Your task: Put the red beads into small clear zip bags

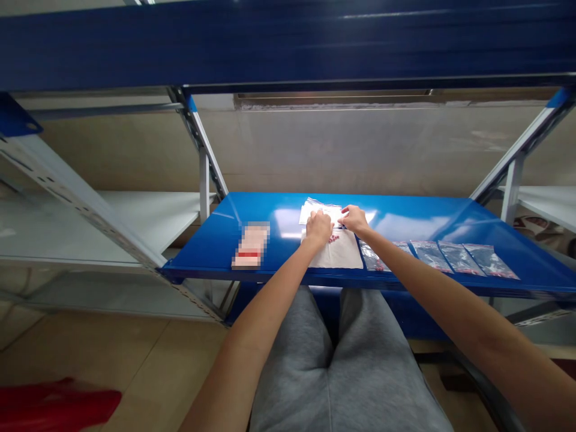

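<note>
Red beads (333, 239) lie in a small group on a cream cloth (339, 257) at the front of the blue shelf. Behind them is a stack of zip bags (306, 213) with white showing. My left hand (319, 228) is over the front of the stack, beside the beads, its fingers bent and closed; what they grip is hidden. At the stack's right edge, my right hand (354, 219) pinches with thumb and forefinger at what looks like a zip bag. The fingertips are too small to make out fully.
Several clear zip bags (431, 255) with red beads at their bottoms lie in a row on the right of the blue shelf (281, 264). A blurred-out pinkish rectangular item (251, 245) lies on the left. A blue beam (288, 45) crosses above; slanted posts (207, 150) flank the shelf.
</note>
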Tool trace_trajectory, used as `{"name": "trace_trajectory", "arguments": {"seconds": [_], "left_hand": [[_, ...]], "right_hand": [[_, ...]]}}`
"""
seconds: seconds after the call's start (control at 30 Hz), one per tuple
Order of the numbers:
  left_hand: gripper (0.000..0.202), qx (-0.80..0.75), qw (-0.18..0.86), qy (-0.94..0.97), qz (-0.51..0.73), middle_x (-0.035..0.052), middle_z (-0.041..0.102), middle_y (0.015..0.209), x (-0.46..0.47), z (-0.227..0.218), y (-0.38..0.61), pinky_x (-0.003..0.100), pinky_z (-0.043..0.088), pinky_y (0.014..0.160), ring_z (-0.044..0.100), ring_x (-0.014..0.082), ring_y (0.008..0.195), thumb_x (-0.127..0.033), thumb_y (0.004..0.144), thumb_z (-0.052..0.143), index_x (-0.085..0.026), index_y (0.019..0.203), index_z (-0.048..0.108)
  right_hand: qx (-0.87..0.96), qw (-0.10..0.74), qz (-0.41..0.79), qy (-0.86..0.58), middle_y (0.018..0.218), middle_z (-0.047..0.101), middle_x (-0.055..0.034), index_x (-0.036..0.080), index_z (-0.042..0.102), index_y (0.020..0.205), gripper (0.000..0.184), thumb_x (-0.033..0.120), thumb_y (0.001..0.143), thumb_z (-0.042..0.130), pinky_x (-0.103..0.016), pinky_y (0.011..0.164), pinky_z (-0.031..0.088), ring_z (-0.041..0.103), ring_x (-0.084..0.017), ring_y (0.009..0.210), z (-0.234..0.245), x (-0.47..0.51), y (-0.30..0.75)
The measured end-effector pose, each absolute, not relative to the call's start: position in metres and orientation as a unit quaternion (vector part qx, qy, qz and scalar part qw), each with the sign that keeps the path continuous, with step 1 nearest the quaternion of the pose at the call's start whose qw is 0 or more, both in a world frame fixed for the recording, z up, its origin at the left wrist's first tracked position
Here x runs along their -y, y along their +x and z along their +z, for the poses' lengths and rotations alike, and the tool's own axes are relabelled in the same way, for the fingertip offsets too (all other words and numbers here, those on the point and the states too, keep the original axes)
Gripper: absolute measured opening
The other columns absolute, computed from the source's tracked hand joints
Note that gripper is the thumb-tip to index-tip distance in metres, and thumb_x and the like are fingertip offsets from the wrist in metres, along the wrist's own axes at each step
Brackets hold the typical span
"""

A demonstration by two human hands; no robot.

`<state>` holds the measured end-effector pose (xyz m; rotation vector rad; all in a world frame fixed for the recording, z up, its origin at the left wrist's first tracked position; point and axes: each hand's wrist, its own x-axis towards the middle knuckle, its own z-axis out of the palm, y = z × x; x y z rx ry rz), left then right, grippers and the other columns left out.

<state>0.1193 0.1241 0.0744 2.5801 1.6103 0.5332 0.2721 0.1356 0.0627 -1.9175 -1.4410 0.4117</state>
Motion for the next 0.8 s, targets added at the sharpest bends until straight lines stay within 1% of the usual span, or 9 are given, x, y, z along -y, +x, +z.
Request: {"name": "trace_trajectory", "arguments": {"seconds": [0.1, 0.2, 0.27, 0.37, 0.47, 0.6, 0.67, 0.73, 0.8], "left_hand": [[0.027, -0.516, 0.045, 0.829, 0.210, 0.0147, 0.065, 0.121, -0.124, 0.080, 0.114, 0.035, 0.049, 0.098, 0.057, 0.0277, 0.120, -0.029, 0.099, 0.054, -0.017, 0.114, 0.073], [0.028, -0.504, 0.122, 0.799, 0.304, 0.0147, 0.068, 0.119, -0.121, 0.089, 0.108, 0.034, 0.048, 0.102, 0.062, 0.0246, 0.117, -0.026, 0.099, 0.055, -0.016, 0.122, 0.069], [0.032, -0.500, 0.210, 0.757, 0.364, 0.0145, 0.071, 0.115, -0.113, 0.095, 0.106, 0.032, 0.051, 0.096, 0.067, 0.0229, 0.109, -0.031, 0.100, 0.055, -0.014, 0.125, 0.066], [0.042, -0.487, 0.347, 0.689, 0.410, 0.0126, 0.074, 0.104, -0.088, 0.098, 0.102, 0.029, 0.055, 0.079, 0.073, 0.0203, 0.089, -0.037, 0.097, 0.060, -0.013, 0.132, 0.060], [0.038, -0.447, 0.415, 0.648, 0.455, 0.0059, 0.074, 0.087, -0.054, 0.090, 0.097, 0.025, 0.055, 0.074, 0.072, 0.0153, 0.076, -0.017, 0.092, 0.062, -0.013, 0.129, 0.060], [0.030, -0.399, 0.443, 0.646, 0.477, 0.0035, 0.073, 0.085, -0.018, 0.074, 0.087, 0.025, 0.055, 0.074, 0.071, 0.0135, 0.073, -0.010, 0.090, 0.056, -0.016, 0.118, 0.066], [0.029, -0.388, 0.460, 0.652, 0.462, 0.0029, 0.073, 0.083, -0.009, 0.071, 0.081, 0.026, 0.056, 0.075, 0.071, 0.0139, 0.075, -0.010, 0.089, 0.056, -0.017, 0.115, 0.068], [0.027, -0.374, 0.483, 0.665, 0.430, 0.0028, 0.074, 0.082, -0.007, 0.073, 0.077, 0.027, 0.056, 0.078, 0.071, 0.0138, 0.076, -0.010, 0.089, 0.056, -0.016, 0.112, 0.068], [0.026, -0.370, 0.482, 0.691, 0.392, 0.0037, 0.074, 0.085, -0.007, 0.077, 0.074, 0.029, 0.057, 0.081, 0.071, 0.0141, 0.077, -0.012, 0.090, 0.057, -0.016, 0.114, 0.068]], "right_hand": [[0.541, 0.376, 0.170, -0.733, 0.091, 0.073, -0.0096, 0.013, 0.071, 0.102, 0.028, 0.021, 0.075, 0.070, -0.032, 0.074, 0.050, 0.066, -0.022, 0.081, 0.069, -0.131, 0.276], [0.532, 0.416, 0.178, -0.716, 0.093, 0.074, -0.0098, 0.013, 0.069, 0.111, 0.034, 0.027, 0.079, 0.066, -0.031, 0.069, 0.050, 0.066, -0.020, 0.078, 0.075, -0.117, 0.278], [0.533, 0.459, 0.179, -0.688, 0.091, 0.073, -0.0090, 0.014, 0.067, 0.114, 0.037, 0.031, 0.081, 0.065, -0.032, 0.069, 0.051, 0.066, -0.021, 0.078, 0.078, -0.099, 0.276], [0.571, 0.506, 0.183, -0.620, 0.086, 0.071, -0.0064, 0.017, 0.065, 0.117, 0.040, 0.038, 0.083, 0.066, -0.036, 0.074, 0.052, 0.066, -0.022, 0.079, 0.077, -0.062, 0.265], [0.607, 0.497, 0.224, -0.578, 0.086, 0.068, -0.0045, 0.019, 0.060, 0.125, 0.048, 0.041, 0.083, 0.069, -0.037, 0.077, 0.053, 0.066, -0.022, 0.081, 0.075, -0.023, 0.254], [0.564, 0.497, 0.352, -0.558, 0.103, 0.067, -0.0073, 0.026, 0.043, 0.144, 0.078, 0.050, 0.078, 0.076, -0.030, 0.059, 0.052, 0.069, -0.023, 0.082, 0.081, 0.010, 0.255], [0.567, 0.498, 0.376, -0.538, 0.100, 0.068, -0.0067, 0.027, 0.049, 0.140, 0.070, 0.052, 0.080, 0.075, -0.028, 0.056, 0.051, 0.070, -0.023, 0.084, 0.087, 0.016, 0.259], [0.576, 0.498, 0.374, -0.529, 0.089, 0.069, -0.0054, 0.024, 0.060, 0.123, 0.054, 0.053, 0.081, 0.075, -0.027, 0.055, 0.050, 0.071, -0.023, 0.081, 0.092, 0.020, 0.262], [0.573, 0.503, 0.366, -0.532, 0.080, 0.069, -0.0044, 0.021, 0.064, 0.106, 0.044, 0.054, 0.080, 0.076, -0.026, 0.053, 0.049, 0.070, -0.022, 0.074, 0.096, 0.023, 0.263]]}}
